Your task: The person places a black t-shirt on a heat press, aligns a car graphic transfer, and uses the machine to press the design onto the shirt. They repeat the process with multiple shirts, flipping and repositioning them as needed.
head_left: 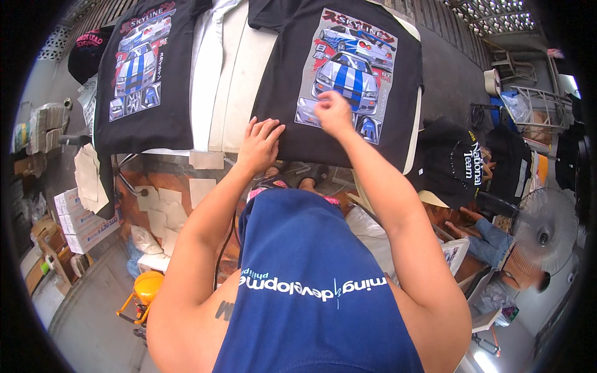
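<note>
A black T-shirt (287, 74) with a large car print (348, 68) in blue, grey and red lies spread in front of me. My left hand (260, 144) rests on the shirt's lower left edge, its fingers stretched out and lying on the cloth. Over the lower left part of the print is my right hand (334, 114), slightly blurred, with the fingertips drawn together. Whether a thin edge or film is between those fingertips, I cannot make out. To the left lies a second black T-shirt (174, 81) bearing the same kind of print.
Pale boards (233, 81) and white cloth show between the shirts. Right of me are more black printed shirts (444, 165), a standing fan (542, 233) and a person (491, 245) low down. Stacked white boxes (87, 214) and a yellow-orange machine (148, 287) stand at left.
</note>
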Tool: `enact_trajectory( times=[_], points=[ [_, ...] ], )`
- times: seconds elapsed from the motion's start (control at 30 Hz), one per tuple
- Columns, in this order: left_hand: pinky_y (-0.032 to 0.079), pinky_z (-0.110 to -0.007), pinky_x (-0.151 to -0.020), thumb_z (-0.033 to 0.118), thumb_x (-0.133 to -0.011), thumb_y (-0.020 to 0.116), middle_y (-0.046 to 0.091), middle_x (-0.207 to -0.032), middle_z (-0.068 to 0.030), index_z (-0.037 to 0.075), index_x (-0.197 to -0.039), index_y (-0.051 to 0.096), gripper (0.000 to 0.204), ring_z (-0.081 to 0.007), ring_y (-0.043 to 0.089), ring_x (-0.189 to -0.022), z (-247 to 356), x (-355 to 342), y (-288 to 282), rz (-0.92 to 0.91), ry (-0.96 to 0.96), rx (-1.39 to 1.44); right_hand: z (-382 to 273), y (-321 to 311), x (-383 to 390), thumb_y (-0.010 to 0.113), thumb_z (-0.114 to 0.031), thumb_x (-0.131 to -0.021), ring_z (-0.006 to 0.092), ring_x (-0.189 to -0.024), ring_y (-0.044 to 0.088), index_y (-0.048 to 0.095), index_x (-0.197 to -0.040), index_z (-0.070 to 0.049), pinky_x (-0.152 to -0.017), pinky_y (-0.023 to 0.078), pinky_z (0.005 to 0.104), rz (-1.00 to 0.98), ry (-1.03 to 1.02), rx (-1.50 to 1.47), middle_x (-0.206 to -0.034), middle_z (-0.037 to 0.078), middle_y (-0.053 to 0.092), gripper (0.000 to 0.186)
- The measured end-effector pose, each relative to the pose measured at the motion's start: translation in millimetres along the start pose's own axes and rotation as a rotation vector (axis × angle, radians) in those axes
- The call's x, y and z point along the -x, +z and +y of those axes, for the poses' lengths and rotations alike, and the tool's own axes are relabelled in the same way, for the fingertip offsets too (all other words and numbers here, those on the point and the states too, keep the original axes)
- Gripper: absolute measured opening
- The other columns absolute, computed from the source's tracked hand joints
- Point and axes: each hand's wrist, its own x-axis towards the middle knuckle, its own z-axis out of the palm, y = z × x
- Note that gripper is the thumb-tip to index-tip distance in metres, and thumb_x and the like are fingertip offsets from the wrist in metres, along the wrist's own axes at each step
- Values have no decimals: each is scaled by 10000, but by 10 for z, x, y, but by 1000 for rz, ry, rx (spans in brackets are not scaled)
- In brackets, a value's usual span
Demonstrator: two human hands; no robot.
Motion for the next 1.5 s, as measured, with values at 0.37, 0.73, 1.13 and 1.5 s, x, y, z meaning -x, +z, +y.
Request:
enact_trajectory(
  times=[0.37,0.73,1.13,1.5],
  points=[
    [277,-584,-1212,93,-895,642,600,-1375,-109,111,-1331,624,436,-323,507,-1378,468,-627,217,5,-6,-3,96,-715,-98,946,-396,-788,218,-1091,664,568,-1414,22,-960,547,384,-248,-96,58,-1227,150,676,842],
    [104,-554,-1313,417,-1052,526,315,-1727,-60,213,-1624,422,616,-289,203,-1620,305,-840,308,-144,-123,-183,988,-1664,-1020,838,-167,-877,179,-773,743,820,-1054,-52,-713,601,361,202,360,-28,-900,88,798,212],
    [99,-595,-1299,403,-1046,536,287,-1732,-123,185,-1638,389,648,-347,197,-1618,382,-838,113,-206,-80,-209,2056,-5526,531,763,-135,-943,198,-722,731,772,-1145,-45,-578,611,322,994,592,146,-970,107,765,221],
    [516,-530,-977,381,-934,734,711,-1259,-210,55,-1382,587,574,-380,681,-1159,-1756,-2594,87,-120,-287,-312,1925,-663,5863,600,-12,-1027,242,-967,711,619,-1311,-57,-761,661,330,1853,802,-1286,-1190,120,679,288]
  ],
)
